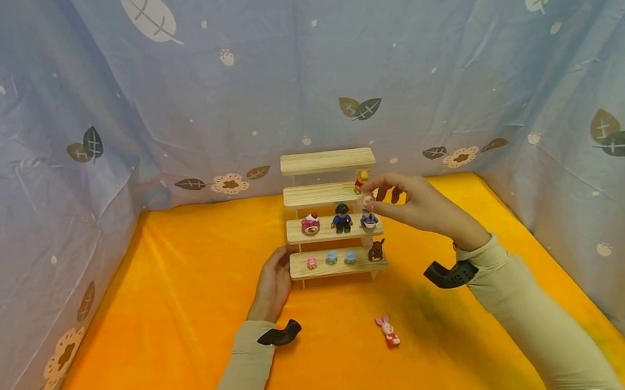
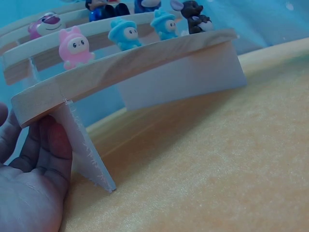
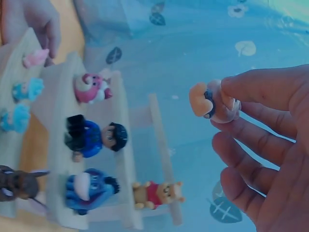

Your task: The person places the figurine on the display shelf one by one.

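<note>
My right hand is raised at the right side of a tiered wooden display shelf. Between thumb and fingertips it pinches a small rounded figurine, pale with a peach-coloured end and a dark blue band; its exact kind cannot be told. My left hand holds the shelf's lower left end, fingers bent under the bottom board beside the white leg. Near the right hand, a yellow bear figurine in a red top and a blue donkey figurine stand on the tiers.
A pink bear figurine and a dark-haired toy person share the donkey's tier. The bottom tier bears a small pink figurine, two blue-hatted ones and a brown animal. A pink-eared figurine lies on the orange cloth.
</note>
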Action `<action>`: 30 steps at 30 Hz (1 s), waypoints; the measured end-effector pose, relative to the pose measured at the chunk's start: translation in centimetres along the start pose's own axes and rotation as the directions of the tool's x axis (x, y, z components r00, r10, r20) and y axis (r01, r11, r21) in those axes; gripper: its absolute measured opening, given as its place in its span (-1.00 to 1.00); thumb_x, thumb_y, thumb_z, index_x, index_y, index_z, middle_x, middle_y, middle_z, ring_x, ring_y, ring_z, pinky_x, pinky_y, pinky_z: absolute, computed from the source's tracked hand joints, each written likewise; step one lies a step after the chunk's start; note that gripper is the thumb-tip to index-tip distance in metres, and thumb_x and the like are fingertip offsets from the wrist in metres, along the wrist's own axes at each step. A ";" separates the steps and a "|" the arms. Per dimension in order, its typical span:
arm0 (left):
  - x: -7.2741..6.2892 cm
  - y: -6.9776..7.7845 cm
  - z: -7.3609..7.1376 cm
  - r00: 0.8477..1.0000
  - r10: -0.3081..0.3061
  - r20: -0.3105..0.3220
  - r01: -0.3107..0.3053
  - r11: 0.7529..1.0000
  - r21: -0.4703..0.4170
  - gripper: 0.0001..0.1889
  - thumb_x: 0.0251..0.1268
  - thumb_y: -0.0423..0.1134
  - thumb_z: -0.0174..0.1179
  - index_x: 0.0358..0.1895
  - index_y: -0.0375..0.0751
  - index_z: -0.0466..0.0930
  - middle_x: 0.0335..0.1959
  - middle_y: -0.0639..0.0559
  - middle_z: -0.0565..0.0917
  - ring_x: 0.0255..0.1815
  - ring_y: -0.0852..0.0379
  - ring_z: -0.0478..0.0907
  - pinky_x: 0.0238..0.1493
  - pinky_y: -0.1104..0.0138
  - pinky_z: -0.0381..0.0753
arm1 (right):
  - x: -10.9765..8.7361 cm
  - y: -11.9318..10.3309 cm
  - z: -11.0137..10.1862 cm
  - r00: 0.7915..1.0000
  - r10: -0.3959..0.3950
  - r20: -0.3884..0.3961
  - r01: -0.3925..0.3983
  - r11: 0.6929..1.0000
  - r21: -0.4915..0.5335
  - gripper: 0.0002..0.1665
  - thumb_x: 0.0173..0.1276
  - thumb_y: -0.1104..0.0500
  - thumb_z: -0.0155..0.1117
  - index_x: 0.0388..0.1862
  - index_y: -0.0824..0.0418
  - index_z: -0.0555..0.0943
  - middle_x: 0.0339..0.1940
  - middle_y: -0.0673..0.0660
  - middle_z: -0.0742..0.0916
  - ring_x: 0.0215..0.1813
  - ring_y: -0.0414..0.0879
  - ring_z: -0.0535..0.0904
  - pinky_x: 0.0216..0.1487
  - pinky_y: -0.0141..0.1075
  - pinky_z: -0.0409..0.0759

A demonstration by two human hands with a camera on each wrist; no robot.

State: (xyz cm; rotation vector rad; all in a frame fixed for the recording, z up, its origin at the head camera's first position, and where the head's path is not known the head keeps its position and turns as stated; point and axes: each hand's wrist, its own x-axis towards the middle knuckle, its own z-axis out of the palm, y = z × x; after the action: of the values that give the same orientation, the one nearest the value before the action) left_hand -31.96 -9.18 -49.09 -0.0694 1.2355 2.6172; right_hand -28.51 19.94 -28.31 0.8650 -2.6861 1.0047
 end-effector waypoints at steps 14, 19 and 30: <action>-0.1 -0.1 -0.1 1.000 0.001 0.005 -0.001 1.000 -0.005 -0.76 0.67 -0.18 -0.16 -0.04 -0.19 0.49 0.04 0.01 0.44 0.15 0.07 0.38 0.20 0.36 0.47 | 3.1 -0.1 -2.0 0.999 -0.049 -0.019 0.048 0.997 -0.063 -0.70 0.52 0.20 0.22 0.18 0.16 0.62 0.04 0.14 0.70 -0.05 -0.05 0.47 -0.01 -0.12 0.41; -0.1 -0.1 0.0 1.000 0.002 0.002 -0.002 1.000 0.004 -0.77 0.67 -0.17 -0.16 -0.03 -0.22 0.46 0.05 -0.01 0.42 0.18 0.05 0.36 0.22 0.34 0.45 | 3.9 0.1 -2.0 0.996 -0.090 -0.025 0.088 0.993 -0.080 -0.62 0.52 0.25 0.20 0.28 0.21 0.58 0.04 0.18 0.69 -0.05 -0.02 0.41 -0.07 -0.12 0.36; -0.2 0.1 0.1 1.000 0.005 0.011 -0.006 1.000 0.021 -0.75 0.67 -0.17 -0.20 0.04 -0.25 0.42 0.09 -0.01 0.38 0.22 0.03 0.31 0.25 0.33 0.42 | 5.3 -0.1 -1.6 1.000 -0.007 -0.028 0.005 0.998 -0.064 -0.65 0.57 0.14 0.15 0.25 0.16 0.59 0.13 0.18 0.64 0.06 0.06 0.35 0.01 -0.09 0.31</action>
State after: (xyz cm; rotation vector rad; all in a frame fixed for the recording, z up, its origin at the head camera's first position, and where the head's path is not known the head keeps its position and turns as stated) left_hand -31.80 -9.17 -48.94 -0.0484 1.2607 2.6057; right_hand -32.96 18.44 -25.32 0.8401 -2.6742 0.9171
